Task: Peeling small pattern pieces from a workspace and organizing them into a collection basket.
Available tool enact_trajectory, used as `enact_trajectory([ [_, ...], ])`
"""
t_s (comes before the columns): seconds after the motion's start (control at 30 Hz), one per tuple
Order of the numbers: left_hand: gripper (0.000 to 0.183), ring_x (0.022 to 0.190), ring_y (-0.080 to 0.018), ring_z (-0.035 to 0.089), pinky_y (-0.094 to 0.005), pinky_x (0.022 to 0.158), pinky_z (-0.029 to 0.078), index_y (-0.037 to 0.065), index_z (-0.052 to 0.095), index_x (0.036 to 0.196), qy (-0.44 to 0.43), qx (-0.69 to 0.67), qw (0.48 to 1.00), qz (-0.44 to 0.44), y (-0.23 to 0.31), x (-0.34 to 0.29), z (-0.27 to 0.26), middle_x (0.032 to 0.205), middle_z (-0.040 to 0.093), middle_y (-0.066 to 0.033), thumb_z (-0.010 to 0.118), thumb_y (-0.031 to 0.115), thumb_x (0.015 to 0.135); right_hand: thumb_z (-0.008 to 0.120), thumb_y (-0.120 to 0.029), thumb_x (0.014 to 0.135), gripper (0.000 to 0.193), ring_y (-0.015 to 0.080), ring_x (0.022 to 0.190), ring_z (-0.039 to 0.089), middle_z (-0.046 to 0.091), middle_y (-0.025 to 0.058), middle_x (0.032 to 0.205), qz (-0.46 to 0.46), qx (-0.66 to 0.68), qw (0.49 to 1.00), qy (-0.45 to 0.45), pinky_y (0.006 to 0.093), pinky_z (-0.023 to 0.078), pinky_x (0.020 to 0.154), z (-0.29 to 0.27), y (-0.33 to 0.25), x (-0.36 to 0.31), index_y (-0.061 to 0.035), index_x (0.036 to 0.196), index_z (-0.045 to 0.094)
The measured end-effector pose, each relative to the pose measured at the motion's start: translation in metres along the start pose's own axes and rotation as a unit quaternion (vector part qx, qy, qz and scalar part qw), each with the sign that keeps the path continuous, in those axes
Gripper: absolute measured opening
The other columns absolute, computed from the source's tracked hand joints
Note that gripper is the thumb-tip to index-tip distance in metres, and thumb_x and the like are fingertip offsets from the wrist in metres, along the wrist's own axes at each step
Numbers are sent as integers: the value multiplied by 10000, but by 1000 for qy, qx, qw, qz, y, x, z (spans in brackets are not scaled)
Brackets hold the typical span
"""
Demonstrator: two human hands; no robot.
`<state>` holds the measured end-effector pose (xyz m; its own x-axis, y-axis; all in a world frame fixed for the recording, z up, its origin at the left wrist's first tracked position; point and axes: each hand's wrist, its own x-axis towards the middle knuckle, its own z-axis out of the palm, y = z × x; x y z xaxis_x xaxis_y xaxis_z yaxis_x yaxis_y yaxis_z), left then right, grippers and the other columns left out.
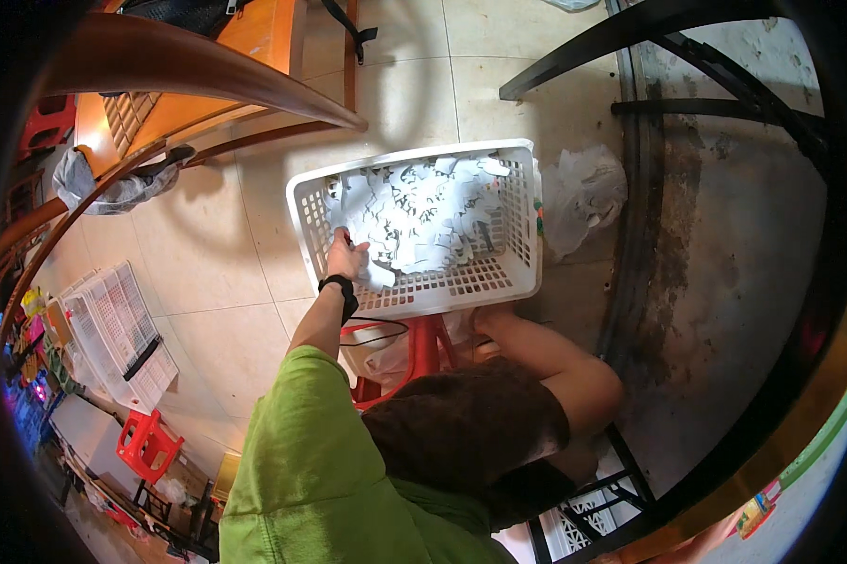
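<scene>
My left hand (345, 258) reaches into the left side of a white perforated plastic basket (461, 299), a dark band around its wrist. Its fingers are curled together at the edge of the pile; what is between them is too small to make out. Many small white pieces (414, 211) with dark marks or gaps cover the basket's floor; I cannot tell their material. One larger white piece (378, 275) lies just beside the hand. My right hand is not in view.
Under the basket's near side stands a red stool (423, 348). A clear plastic bag (583, 195) lies against the right side. Wooden chair parts (282, 89) curve in at upper left, black metal legs (574, 66) at upper right. White crates (113, 324) and another red stool (149, 446) stand left.
</scene>
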<state>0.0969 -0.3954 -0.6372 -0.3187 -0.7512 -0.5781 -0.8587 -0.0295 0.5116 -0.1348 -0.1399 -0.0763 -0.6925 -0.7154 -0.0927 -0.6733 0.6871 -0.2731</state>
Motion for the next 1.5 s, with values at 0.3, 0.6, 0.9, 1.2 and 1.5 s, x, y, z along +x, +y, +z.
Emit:
enact_trajectory([
  [0.3, 394, 728, -202, 500, -353, 711, 451, 34, 425, 998, -37, -151, 987, 38, 25, -23, 2, 835, 540, -85, 763, 124, 815, 670, -537, 824, 948, 553, 1418, 170, 141, 379, 1530, 21, 6, 1000, -16, 707, 175, 1098, 4, 3, 0, -9, 1498, 262],
  [0.6, 411, 676, -175, 490, -327, 637, 431, 68, 420, 977, -107, -177, 978, 22, 39, -26, -15, 776, 525, -58, 782, 120, 790, 669, -538, 828, 949, 545, 1420, 175, 144, 367, 1536, 33, 18, 999, -35, 708, 177, 1096, 11, 0, -6, -11, 1502, 257],
  [0.9, 562, 910, -389, 587, -451, 800, 465, 23, 471, 1108, 6, 85, 995, 50, 35, -4, -12, 958, 600, -201, 826, 176, 700, 668, -539, 831, 950, 538, 1423, 180, 148, 355, 1541, 45, 21, 997, -50, 708, 180, 1095, 11, -7, -8, -14, 1505, 252],
  [1.2, 372, 989, -346, 520, -407, 869, 436, 67, 586, 1057, 19, 44, 907, 419, 175, -44, 73, 1070, 572, -142, 678, 49, 696, 667, -539, 835, 950, 530, 1425, 185, 151, 343, 1547, 26, -9, 999, -33, 709, 183, 1094, 1, -1, 12, -16, 1508, 248],
  [1.5, 356, 1102, -340, 473, -464, 922, 385, 50, 572, 1075, 74, 144, 949, 270, 125, -26, 60, 1154, 535, -143, 679, 129, 745, 666, -540, 838, 951, 523, 1427, 190, 154, 332, 1552, 24, 11, 999, -42, 709, 185, 1092, 11, -6, 14, -18, 1511, 243],
])
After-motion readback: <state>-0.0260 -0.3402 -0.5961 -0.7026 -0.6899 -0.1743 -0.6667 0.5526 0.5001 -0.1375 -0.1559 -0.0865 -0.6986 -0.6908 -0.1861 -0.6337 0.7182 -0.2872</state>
